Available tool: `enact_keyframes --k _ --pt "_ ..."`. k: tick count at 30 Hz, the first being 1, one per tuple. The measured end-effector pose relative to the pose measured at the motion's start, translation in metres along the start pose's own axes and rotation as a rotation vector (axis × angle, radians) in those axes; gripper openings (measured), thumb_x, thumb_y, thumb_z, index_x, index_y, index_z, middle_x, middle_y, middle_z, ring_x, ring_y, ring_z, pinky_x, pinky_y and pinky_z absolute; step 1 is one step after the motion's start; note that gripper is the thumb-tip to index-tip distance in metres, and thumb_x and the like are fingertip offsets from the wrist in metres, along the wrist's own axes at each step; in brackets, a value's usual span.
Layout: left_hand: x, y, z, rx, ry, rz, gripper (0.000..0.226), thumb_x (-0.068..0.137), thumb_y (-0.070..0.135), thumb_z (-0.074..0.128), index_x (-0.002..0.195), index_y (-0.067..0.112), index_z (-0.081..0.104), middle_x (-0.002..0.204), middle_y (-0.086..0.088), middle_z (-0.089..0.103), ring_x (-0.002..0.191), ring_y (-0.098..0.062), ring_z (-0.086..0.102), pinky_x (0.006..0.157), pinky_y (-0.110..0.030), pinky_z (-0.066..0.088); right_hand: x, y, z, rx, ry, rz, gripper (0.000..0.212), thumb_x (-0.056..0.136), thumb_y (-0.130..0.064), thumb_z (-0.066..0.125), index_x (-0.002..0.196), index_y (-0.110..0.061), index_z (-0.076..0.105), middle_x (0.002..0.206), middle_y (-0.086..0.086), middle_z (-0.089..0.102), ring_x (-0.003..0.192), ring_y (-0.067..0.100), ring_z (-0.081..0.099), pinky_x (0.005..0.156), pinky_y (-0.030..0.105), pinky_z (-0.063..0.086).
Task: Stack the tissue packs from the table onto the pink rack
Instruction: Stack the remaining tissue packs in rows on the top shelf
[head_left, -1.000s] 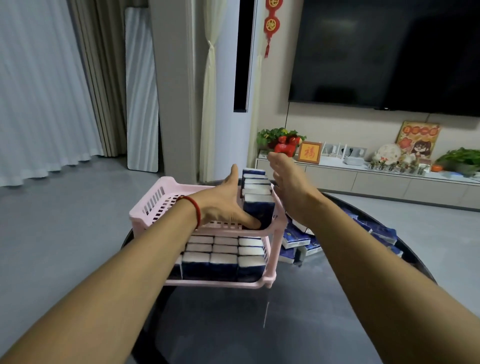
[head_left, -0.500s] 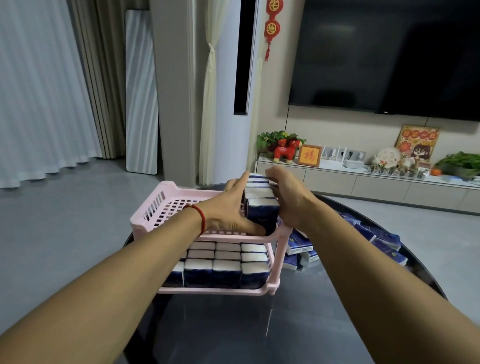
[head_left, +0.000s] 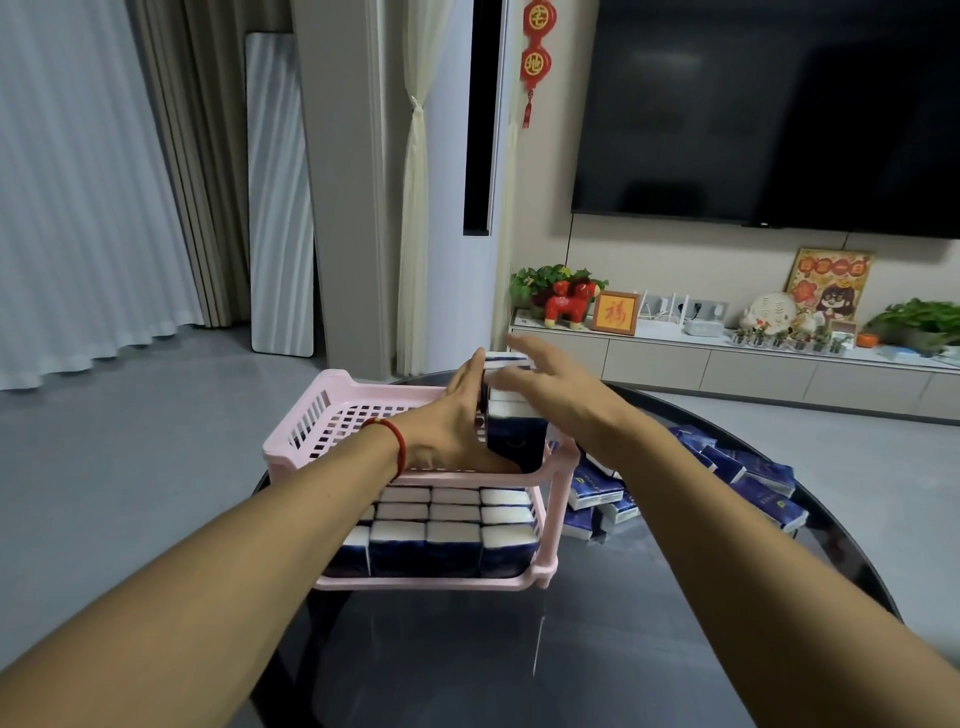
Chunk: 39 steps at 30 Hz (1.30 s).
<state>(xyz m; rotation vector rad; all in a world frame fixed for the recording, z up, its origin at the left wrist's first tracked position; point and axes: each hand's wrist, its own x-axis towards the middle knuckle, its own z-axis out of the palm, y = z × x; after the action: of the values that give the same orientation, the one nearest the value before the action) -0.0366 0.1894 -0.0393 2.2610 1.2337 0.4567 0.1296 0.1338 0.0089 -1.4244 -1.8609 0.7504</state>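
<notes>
A pink two-tier rack (head_left: 332, 415) stands on the dark round table (head_left: 597, 649). Its lower tier is full of blue-and-white tissue packs (head_left: 452, 540). On the upper tier's right side stands a row of tissue packs (head_left: 511, 436). My left hand (head_left: 452, 431) lies flat against the row's left side, fingers straight. My right hand (head_left: 550, 384) hovers over the row's top and right side with fingers spread, blurred; whether it touches the packs is unclear. More loose tissue packs (head_left: 748, 478) lie on the table right of the rack.
The upper tier's left part is bare pink grid. Beyond the table stand a low TV cabinet (head_left: 727, 364) with ornaments and plants, a large dark TV (head_left: 779, 104), a leaning mirror (head_left: 280, 197) and curtains on the left.
My right hand has lifted off the row of packs and opened its fingers. My left hand stays pressed on the row's left side. The view has tilted slightly.
</notes>
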Motion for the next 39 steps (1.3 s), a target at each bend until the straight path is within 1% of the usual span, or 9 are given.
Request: enact_keyframes --k 3,9,16,19,22,27,30,34,39 --pt "0.001 -0.001 -0.001 -0.058 -0.006 -0.002 0.152 0.069 0.038 0.092 0.155 0.027 -0.033 0.168 0.008 -0.027 0.158 -0.019 0.001 0.127 -0.045 0.020 -0.003 0.007 -0.001 -0.216 -0.112 -0.031 0.092 0.089 -0.043 0.071 0.162 -0.029 0.018 0.171 -0.003 0.000 0.157 0.019 0.009 0.122 0.041 0.018" --pt "0.004 -0.010 -0.001 -0.155 -0.048 0.011 0.168 0.045 0.057 0.094 0.150 0.041 -0.036 0.171 0.004 -0.010 0.157 -0.023 0.018 0.125 -0.051 0.027 -0.002 0.022 -0.010 -0.215 -0.069 -0.006 0.109 0.074 -0.052 0.085 0.159 -0.021 0.024 0.158 0.000 0.040 0.137 0.019 0.044 0.112 0.033 0.038" --pt "0.006 -0.008 -0.003 -0.092 -0.020 0.015 0.162 0.055 0.056 0.095 0.154 0.036 -0.032 0.169 0.012 -0.018 0.158 -0.021 0.006 0.126 -0.052 0.024 0.000 0.026 -0.012 -0.207 -0.067 -0.073 0.111 0.072 -0.048 0.087 0.160 -0.024 0.024 0.165 0.001 0.032 0.149 0.023 0.033 0.122 0.042 0.029" --pt "0.006 -0.007 -0.003 -0.074 -0.010 0.026 0.157 0.064 0.045 0.095 0.154 0.034 -0.033 0.169 0.012 -0.018 0.158 -0.019 0.006 0.126 -0.050 0.022 -0.006 0.030 -0.013 -0.136 -0.051 -0.105 0.116 0.065 -0.064 0.083 0.159 -0.026 0.027 0.164 0.001 0.034 0.148 0.022 0.035 0.121 0.044 0.033" --pt "0.004 -0.007 -0.004 -0.120 -0.048 0.021 0.162 0.055 0.050 0.098 0.151 0.044 -0.032 0.172 0.004 -0.006 0.157 -0.023 0.016 0.126 -0.051 0.023 -0.017 0.039 -0.018 0.031 0.102 -0.124 0.092 0.079 -0.073 0.066 0.153 -0.024 0.041 0.154 -0.001 0.047 0.137 0.017 0.049 0.112 0.041 0.045" --pt "0.002 -0.001 -0.016 -0.068 -0.140 0.002 0.161 0.054 0.050 0.098 0.147 0.052 -0.033 0.171 0.009 -0.009 0.156 -0.022 0.016 0.126 -0.051 0.024 -0.031 0.093 -0.019 -0.051 0.525 -0.010 0.028 0.104 -0.026 0.051 0.124 -0.014 0.067 0.115 -0.001 0.070 0.101 0.014 0.064 0.086 0.026 0.050" --pt "0.001 0.008 -0.023 0.006 -0.173 -0.001 0.154 0.066 0.036 0.095 0.153 0.042 -0.032 0.169 0.010 -0.017 0.157 -0.020 0.008 0.127 -0.046 0.020 -0.041 0.132 0.004 -0.267 0.415 0.063 0.036 0.099 -0.006 0.054 0.132 -0.015 0.065 0.130 0.003 0.067 0.115 0.017 0.061 0.098 0.031 0.049" --pt "-0.001 0.014 -0.023 0.008 -0.159 -0.018 0.146 0.070 0.033 0.094 0.157 0.042 -0.022 0.170 0.009 -0.005 0.155 -0.021 0.014 0.126 -0.043 0.022 -0.050 0.160 0.034 -0.656 0.199 0.063 0.057 0.100 -0.018 0.051 0.155 -0.029 0.039 0.158 -0.006 0.043 0.147 0.018 0.032 0.116 0.041 0.030" --pt "-0.010 0.011 -0.020 -0.233 -0.136 -0.050 0.139 0.069 0.030 0.094 0.160 0.043 -0.011 0.157 0.004 0.038 0.139 -0.017 0.046 0.108 -0.027 0.039 -0.047 0.170 0.047 -0.631 0.229 0.027 0.058 0.094 -0.021 0.064 0.148 -0.024 0.042 0.132 0.001 0.049 0.120 0.021 0.048 0.105 0.033 0.041"
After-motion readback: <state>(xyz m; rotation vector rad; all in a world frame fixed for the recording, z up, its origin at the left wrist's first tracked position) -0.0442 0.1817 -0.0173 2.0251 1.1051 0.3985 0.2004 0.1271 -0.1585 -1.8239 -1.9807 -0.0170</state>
